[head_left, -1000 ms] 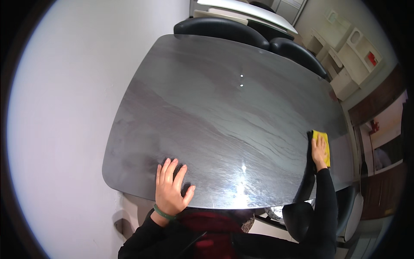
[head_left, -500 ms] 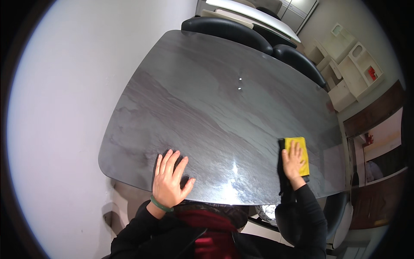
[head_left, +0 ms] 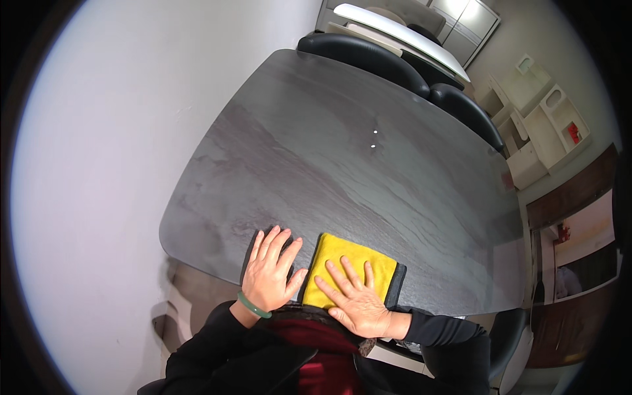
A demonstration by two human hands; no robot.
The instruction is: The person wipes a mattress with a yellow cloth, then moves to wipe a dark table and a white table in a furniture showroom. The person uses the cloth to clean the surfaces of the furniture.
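Observation:
A folded yellow cloth (head_left: 339, 250) with a dark grey border lies flat at the near edge of the grey marbled table (head_left: 309, 145). Spread fingers of my right hand (head_left: 359, 299) press down on top of the cloth, without curling round it. My left hand (head_left: 268, 273), with a green bangle (head_left: 254, 306) on its wrist, rests palm down on the tabletop just left of the cloth. Its fingers are stretched out and it holds nothing.
Black chairs (head_left: 365, 59) stand along the table's far side, with a white-topped table (head_left: 401, 36) beyond. A white wall (head_left: 118, 164) runs close on the left. Cream shelving (head_left: 546, 125) stands at the far right, and a dark chair (head_left: 507, 336) is at the near right.
My right hand has slid the yellow cloth leftward from the table's right side to the near middle, beside my left hand. My left hand stays nearly in place on the table.

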